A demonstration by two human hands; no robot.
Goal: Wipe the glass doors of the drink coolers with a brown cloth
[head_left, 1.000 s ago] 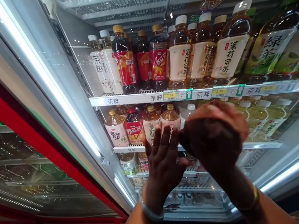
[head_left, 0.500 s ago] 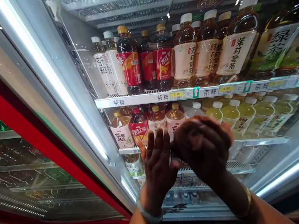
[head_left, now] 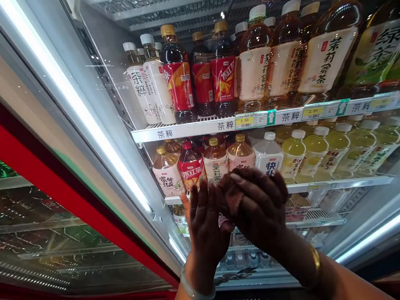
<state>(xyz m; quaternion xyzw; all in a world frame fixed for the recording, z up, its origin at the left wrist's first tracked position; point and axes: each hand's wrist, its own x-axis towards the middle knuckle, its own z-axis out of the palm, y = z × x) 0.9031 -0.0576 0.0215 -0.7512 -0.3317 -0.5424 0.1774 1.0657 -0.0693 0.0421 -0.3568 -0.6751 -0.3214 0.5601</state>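
Observation:
My left hand [head_left: 205, 221] is raised with its fingers stretched upward and its palm toward the glass front of a drinks fridge. It looks flat against the pane, though contact is hard to tell. Close beside it, my right hand [head_left: 259, 206] is bent, its fingers curled around something dark and crumpled that I cannot make out. Behind the hands stand a red-labelled tea bottle [head_left: 192, 167], a pink-labelled bottle [head_left: 167, 178] and a white-capped bottle [head_left: 268, 152]. A pale bangle is on my left wrist, a gold one on my right.
An upper shelf edge [head_left: 187, 131] with price tags carries several tea bottles. Yellow drink bottles [head_left: 323, 150] line the lower shelf at right. A bright light strip [head_left: 71, 102] and a red frame [head_left: 64, 194] run along the left, beside another glass-fronted fridge section.
My right hand has moved left and slightly down, closer to my left hand. The left hand has shifted slightly left. The view has shifted a little.

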